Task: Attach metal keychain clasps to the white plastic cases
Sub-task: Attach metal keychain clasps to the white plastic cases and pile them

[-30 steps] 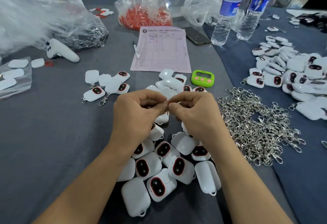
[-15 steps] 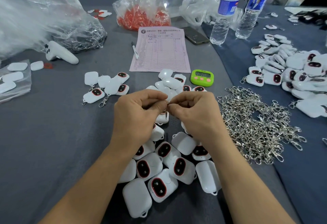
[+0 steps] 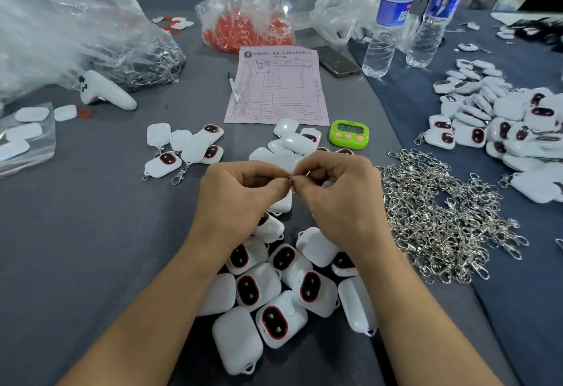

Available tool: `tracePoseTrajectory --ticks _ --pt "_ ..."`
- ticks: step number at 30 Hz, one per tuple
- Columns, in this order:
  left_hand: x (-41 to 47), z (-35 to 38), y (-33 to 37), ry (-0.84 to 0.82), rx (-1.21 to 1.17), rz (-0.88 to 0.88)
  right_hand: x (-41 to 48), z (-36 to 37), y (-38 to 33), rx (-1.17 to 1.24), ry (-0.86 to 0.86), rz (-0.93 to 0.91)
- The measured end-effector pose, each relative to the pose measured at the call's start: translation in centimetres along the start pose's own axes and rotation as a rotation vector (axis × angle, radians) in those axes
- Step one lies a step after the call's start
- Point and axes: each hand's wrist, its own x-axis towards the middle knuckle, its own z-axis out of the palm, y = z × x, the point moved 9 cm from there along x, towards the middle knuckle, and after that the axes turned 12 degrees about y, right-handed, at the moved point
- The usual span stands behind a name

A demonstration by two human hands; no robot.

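Grey cloth tabletop (image 3: 91, 248), strewn with white cases (image 3: 259, 291). My left hand (image 3: 240, 200) and right hand (image 3: 338, 200) meet fingertip to fingertip, both pinching one small metal clasp ring (image 3: 293, 179) between them; a case (image 3: 281, 205) sits directly underneath, slightly leftward.

Grey table (image 3: 76, 248) bears white cases (image 3: 259, 291), a clasp heap (image 3: 441, 218), pink form (image 3: 277, 87), green timer (image 3: 349, 134), two bottles (image 3: 384, 35).

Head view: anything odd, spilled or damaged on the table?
Nothing spilled or broken. One stray: a white handheld controller lying by the clear plastic bag at left, unlike the parts. The silver metal clasps are a tangled heap at right; white plastic cases lie piled. Left hand and right hand pinch a small metal ring.
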Motion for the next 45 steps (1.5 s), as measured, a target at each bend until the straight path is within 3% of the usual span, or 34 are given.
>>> tracePoseTrajectory --ticks 7,21,32,35,37,40,42,45 --pt "0.2 0.3 -0.6 -0.136 -0.078 -0.07 0.1 0.3 -0.2 0.077 -0.047 -0.004" --pt "0.1 0.3 -0.1 -0.212 -0.052 -0.026 0.0 0.7 -0.8 0.062 -0.16 -0.051" --pt "0.1 0.4 0.2 -0.199 -0.035 -0.005 -0.2 0.8 -1.3 0.081 -0.185 -0.08" --pt "0.0 -0.1 0.6 -0.085 -0.037 0.01 0.0 1.0 -0.2 0.105 -0.154 0.032" --pt "-0.1 -1.2 1.4 0.045 0.009 0.074 0.4 0.4 1.9 0.147 -0.062 0.236" --pt "-1.0 -1.4 3.7 0.112 0.429 0.43 0.6 -0.4 4.2 0.161 0.01 0.45" --pt "-2.1 -0.2 4.5 0.083 0.656 0.619 0.6 -0.4 4.4 0.197 0.011 0.503" --pt "-3.0 1.9 4.3 -0.026 0.729 0.692 0.6 -0.1 4.3 0.186 -0.03 0.476"
